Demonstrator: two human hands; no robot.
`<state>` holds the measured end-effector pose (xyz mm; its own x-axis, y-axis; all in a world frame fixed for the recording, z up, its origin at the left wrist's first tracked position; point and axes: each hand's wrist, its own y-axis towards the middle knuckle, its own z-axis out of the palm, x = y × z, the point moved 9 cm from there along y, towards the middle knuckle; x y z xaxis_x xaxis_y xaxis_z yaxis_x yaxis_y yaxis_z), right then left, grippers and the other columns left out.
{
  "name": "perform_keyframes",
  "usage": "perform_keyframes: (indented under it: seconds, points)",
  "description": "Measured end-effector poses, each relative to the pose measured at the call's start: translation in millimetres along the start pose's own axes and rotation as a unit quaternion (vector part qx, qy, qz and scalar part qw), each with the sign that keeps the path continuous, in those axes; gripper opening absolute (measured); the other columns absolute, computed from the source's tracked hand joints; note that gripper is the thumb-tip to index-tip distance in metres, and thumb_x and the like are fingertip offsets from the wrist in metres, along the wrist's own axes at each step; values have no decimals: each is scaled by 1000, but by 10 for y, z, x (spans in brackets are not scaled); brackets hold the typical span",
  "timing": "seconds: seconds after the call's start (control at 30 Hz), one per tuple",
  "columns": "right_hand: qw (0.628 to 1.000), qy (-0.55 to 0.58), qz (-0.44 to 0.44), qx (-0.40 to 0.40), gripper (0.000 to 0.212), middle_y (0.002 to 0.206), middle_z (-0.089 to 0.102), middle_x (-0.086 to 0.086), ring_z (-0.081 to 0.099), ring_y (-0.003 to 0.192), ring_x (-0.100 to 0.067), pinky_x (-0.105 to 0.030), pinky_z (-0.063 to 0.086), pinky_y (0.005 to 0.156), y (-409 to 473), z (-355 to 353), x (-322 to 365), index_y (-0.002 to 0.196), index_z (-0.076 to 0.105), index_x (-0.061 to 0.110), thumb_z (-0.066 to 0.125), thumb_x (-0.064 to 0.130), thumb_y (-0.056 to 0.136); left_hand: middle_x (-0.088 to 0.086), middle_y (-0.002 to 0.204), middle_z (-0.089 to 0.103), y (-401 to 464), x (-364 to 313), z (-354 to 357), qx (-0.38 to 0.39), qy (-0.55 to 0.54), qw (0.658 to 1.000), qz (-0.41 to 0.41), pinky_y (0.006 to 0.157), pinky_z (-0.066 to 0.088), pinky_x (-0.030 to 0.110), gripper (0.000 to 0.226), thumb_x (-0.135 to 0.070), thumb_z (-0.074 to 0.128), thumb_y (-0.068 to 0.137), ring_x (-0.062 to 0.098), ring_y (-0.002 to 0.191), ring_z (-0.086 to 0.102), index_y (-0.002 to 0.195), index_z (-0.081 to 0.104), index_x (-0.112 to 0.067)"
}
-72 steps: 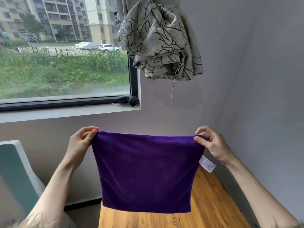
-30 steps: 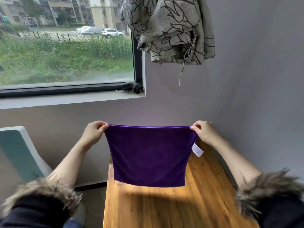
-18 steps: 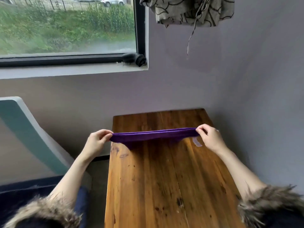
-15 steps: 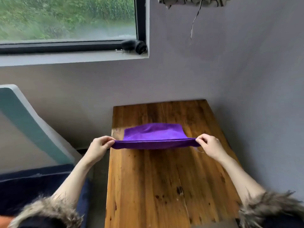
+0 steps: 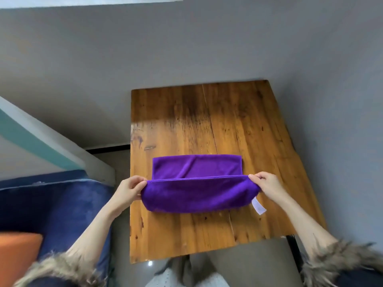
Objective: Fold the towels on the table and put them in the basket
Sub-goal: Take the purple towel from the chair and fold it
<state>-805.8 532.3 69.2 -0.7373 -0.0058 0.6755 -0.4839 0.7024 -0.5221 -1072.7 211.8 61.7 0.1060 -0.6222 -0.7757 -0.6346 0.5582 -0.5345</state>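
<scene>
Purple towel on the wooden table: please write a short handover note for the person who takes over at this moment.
Left hand: pinches the left corner of the purple towel.
Right hand: pinches the right corner.
Towel: far part lies flat on the wooden table; the near part bulges in a loose fold, with the held edge lying across the middle. White label hangs at the right end.
Done: the first fold is begun.
Left: lay the edge down, fold smaller, put the towel in the basket. No basket is in view.
</scene>
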Motion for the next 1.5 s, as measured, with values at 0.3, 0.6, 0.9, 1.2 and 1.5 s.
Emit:
perform_keyframes:
  seconds: [0.3,0.6,0.9,1.2,1.5]
  points:
    - [993,99,5,-57,23,76,59,-9,51,67,-15,-31,41,63,745,115,11,88,62,0,58,23,91,3,83,63,761,-188,-94,-109,11,992,65,48,51,19,14,-14,49,96,11,68,55,93,63,-12]
    - [994,67,10,-83,18,76,63,-5,56,70,-13,-28,44,65,1304,344,-192,77,62,16,60,28,90,-3,85,62,1362,199,24,-122,30,991,38,62,49,30,13,-21,50,95,9,73,55,94,63,-16]
    - [988,-34,-10,-150,26,80,58,-6,55,78,-20,-25,37,69,1472,393,-192,92,63,1,59,27,90,-2,87,62,1462,347,11,-215,171,961,19,72,38,30,10,-35,52,92,16,81,53,92,54,-25]
    - [894,-287,-305,-158,41,138,48,-14,39,133,-31,-53,25,112,615,1154,434,129,53,7,42,25,94,15,145,39,956,-149,915,-223,409,860,210,108,21,56,47,-28,44,90,37,136,31,136,45,-19]
    - [856,-419,-297,-63,56,153,26,-8,21,142,-25,-48,11,115,638,1565,-97,144,33,23,35,45,93,2,154,25,1011,340,1204,-114,521,820,207,115,9,53,54,-47,27,95,27,143,21,146,26,-29]
